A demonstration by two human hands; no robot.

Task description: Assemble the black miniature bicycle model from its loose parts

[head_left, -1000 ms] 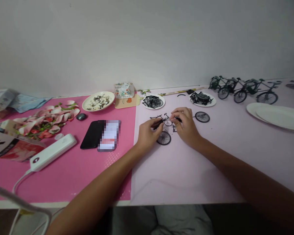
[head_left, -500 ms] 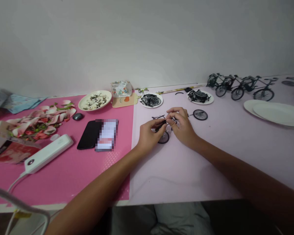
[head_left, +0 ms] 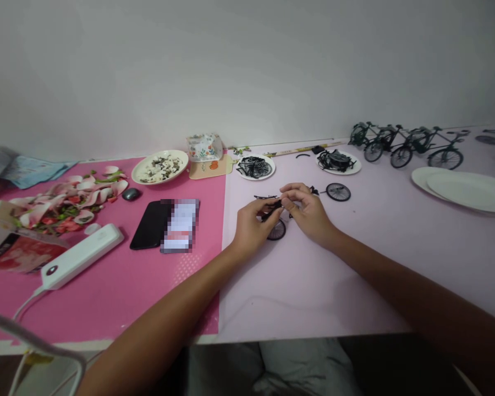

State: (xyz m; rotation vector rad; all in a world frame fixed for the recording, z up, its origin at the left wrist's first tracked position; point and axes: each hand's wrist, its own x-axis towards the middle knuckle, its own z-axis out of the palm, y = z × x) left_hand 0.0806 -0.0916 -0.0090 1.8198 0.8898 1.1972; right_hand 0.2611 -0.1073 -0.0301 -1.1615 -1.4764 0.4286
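Observation:
A small black toy bicycle frame (head_left: 273, 204) with one wheel (head_left: 276, 230) fitted lies on the pale pink mat, gripped between both hands. My left hand (head_left: 253, 225) pinches the frame from the left. My right hand (head_left: 306, 213) closes on it from the right, fingertips meeting the left hand's. A loose black wheel (head_left: 338, 192) lies on the mat just right of my right hand. Two small white dishes of black parts (head_left: 255, 166) (head_left: 337, 161) stand behind the hands.
Finished green toy bicycles (head_left: 404, 146) line the back right, with white plates (head_left: 466, 190) in front of them. On the bright pink mat at left lie a phone (head_left: 150, 225), a white power bank (head_left: 80, 254), a dish of scraps (head_left: 160, 166) and pink petals (head_left: 72, 201).
Both hands have drawn closer together over the frame and now cover more of it. The view shifted slightly, so everything sits a little further left and higher.

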